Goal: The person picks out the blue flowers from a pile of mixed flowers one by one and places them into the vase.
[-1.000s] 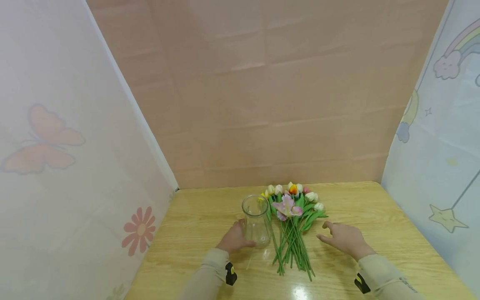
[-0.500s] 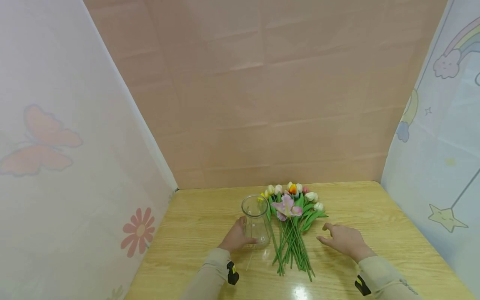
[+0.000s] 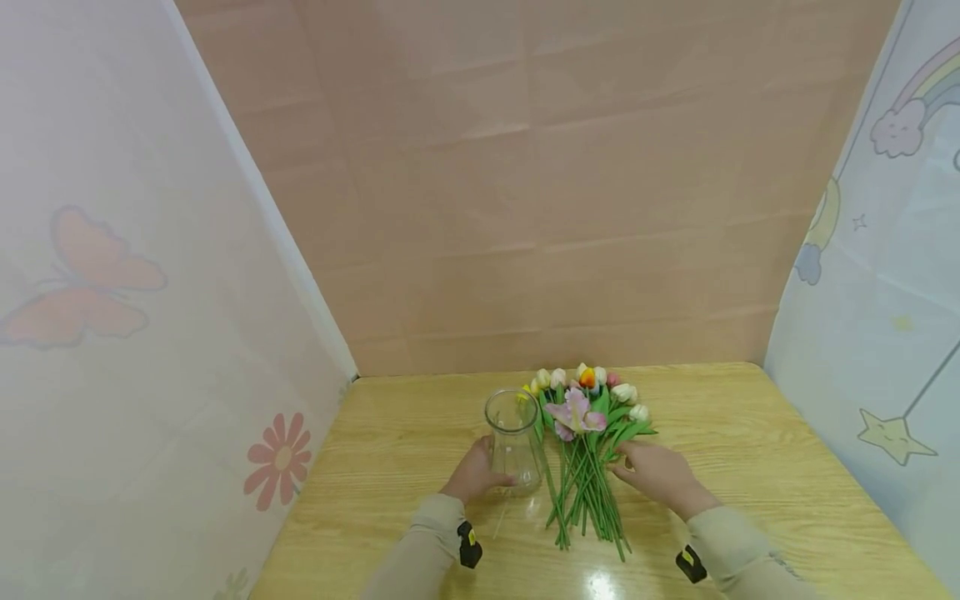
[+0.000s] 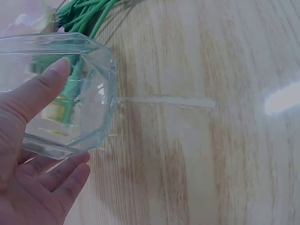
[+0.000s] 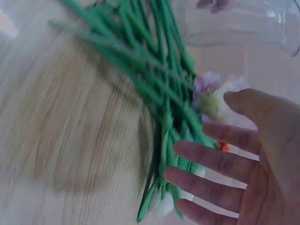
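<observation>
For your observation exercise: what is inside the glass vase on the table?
Nothing shows inside the glass vase. The green seen through it is stems of the flower bunch lying beside it. The left hand covers its lower left side.

Light wood table (image 3: 390, 467), glossy. Clear glass vase (image 3: 513, 442) upright near centre; bunch of artificial flowers (image 3: 585, 450) lying at vase's 3 o'clock, blooms twd 12.

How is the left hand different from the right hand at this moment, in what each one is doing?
The left hand is wrapped round the lower part of the upright glass vase, thumb against the glass; the right hand holds nothing, its fingers spread and fairly straight. The left hand sits left of the bunch of flowers lying on the wooden table; the right hand is at the bunch's right edge, by the green stems. Both wear beige sleeves.
</observation>
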The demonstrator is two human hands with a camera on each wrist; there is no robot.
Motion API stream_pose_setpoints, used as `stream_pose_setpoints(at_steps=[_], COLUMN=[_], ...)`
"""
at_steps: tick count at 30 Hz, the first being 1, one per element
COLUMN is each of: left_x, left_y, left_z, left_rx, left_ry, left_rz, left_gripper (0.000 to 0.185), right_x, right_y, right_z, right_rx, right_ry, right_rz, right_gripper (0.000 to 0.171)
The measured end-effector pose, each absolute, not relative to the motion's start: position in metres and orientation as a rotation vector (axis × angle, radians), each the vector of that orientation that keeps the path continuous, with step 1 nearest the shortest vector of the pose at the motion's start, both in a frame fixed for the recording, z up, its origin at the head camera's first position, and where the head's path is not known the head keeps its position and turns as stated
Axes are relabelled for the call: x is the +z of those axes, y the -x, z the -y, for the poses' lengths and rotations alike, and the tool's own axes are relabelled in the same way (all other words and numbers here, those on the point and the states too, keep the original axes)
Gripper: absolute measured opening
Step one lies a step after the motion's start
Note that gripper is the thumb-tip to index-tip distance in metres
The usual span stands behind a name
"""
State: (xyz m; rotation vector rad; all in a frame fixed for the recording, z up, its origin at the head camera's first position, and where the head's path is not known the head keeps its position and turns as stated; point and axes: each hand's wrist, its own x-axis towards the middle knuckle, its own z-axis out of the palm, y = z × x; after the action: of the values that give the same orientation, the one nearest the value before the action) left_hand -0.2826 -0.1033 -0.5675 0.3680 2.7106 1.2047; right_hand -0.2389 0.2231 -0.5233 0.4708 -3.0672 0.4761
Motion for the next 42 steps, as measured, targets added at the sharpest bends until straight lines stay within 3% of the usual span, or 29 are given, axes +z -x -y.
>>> stream_pose_setpoints(at_steps=[7, 14, 21, 33, 42], left_x=[-0.564, -0.563, -0.567, -0.564, -0.559], left_y=[0.280, 0.278, 0.278, 0.277, 0.276], left_z=[0.102, 0.099, 0.097, 0.100, 0.099], left_rx=[1.261, 1.213, 1.200, 1.205, 1.193], left_ry=[-0.307, -0.318, -0.312, -0.295, -0.303], left_rz=[-2.668, -2.701, -2.710, -2.681, -2.682], left_gripper=[0.091, 0.088, 0.090, 0.091, 0.089], right_x=[-0.538, -0.561, -0.572, -0.552, -0.520], right_y=[0.239, 0.236, 0.233, 0.234, 0.235], right_z=[-0.188, -0.176, -0.176, -0.191, -0.224], right_rx=[0.586, 0.624, 0.711, 0.735, 0.698], right_ry=[-0.321, -0.205, -0.170, -0.162, -0.196], right_rz=[3.029, 3.033, 3.028, 2.852, 2.706], right_gripper=[0.030, 0.055, 0.014, 0.008, 0.017])
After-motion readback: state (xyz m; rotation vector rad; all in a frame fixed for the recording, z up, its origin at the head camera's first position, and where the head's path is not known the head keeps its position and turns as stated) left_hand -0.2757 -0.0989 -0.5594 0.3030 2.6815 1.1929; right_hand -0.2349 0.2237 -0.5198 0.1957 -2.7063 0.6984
